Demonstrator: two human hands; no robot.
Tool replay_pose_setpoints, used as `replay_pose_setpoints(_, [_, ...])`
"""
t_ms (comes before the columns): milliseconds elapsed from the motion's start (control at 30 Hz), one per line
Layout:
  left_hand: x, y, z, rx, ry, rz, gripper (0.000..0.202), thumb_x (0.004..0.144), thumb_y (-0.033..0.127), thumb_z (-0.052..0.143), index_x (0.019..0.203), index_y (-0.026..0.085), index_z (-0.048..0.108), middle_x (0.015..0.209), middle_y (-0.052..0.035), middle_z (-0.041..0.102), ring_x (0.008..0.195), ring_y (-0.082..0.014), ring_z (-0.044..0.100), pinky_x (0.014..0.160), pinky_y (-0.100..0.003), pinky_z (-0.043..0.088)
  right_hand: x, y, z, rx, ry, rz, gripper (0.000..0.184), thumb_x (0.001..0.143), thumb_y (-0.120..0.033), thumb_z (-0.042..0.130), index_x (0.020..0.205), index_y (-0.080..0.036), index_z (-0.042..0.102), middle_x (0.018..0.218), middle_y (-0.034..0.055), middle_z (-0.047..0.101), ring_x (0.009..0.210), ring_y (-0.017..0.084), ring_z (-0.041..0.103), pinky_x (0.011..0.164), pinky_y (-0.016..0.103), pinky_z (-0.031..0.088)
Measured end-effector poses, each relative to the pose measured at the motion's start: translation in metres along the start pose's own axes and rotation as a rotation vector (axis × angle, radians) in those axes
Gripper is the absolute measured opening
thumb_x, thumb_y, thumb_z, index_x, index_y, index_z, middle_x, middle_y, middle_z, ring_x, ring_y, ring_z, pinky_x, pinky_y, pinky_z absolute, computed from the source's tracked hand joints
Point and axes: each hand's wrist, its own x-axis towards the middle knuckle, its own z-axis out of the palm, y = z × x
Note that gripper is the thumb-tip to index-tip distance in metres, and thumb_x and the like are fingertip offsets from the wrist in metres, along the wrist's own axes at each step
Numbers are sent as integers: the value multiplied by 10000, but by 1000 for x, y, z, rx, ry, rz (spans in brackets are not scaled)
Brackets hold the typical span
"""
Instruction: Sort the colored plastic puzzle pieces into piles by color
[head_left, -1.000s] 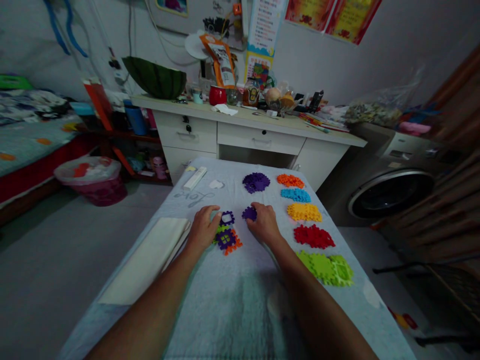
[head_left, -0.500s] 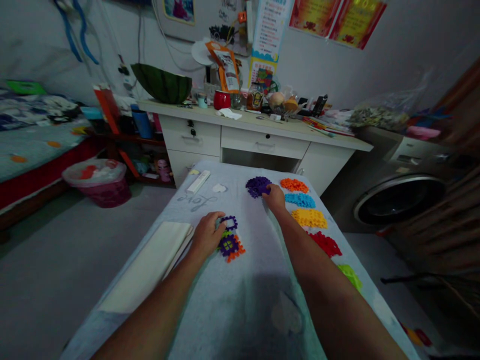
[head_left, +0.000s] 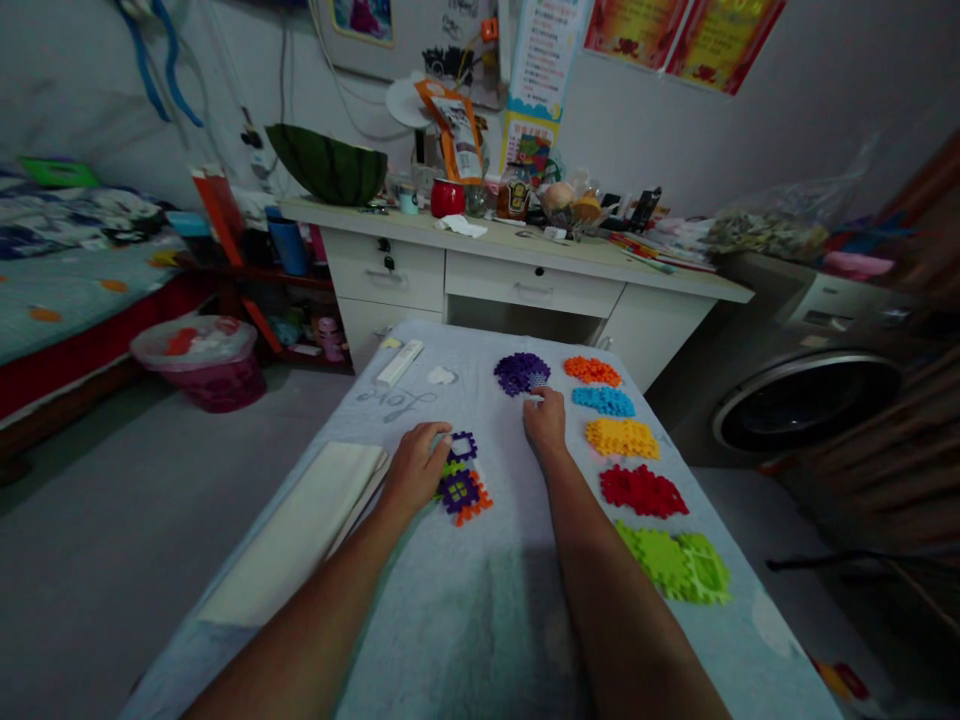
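Home: bed (head_left: 82,275), washing machine (head_left: 795,370)

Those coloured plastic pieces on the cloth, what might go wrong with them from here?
The left hand is right against the small mixed cluster, so a nudge might shift its pieces. The right hand is at the near edge of the purple pile and could scatter it. The green pile lies beside the right forearm, near the table's edge, so a sweep might knock pieces off.
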Motion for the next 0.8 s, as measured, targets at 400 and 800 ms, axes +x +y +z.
replay_pose_setpoints(400, [0,-2,-6,-73,68,-66,320,881,317,404,1051,186,641,1092,-88,646,1091,-233,592,1014,-427,448,-42,-53,-6,-147,-811,-525,499,703,-212,733,1189,-216,618,1248,79,578,1150,244,493,996,404,352])
replay_pose_setpoints(800, [0,-1,-6,-99,75,-77,287,875,315,427,1029,212,645,1086,-83,652,1091,-231,598,1023,-424,441,-32,-49,-3,-5,-550,-317,224,903,-200,484,942,-154,700,881,57,689,822,160,587,773,252,398])
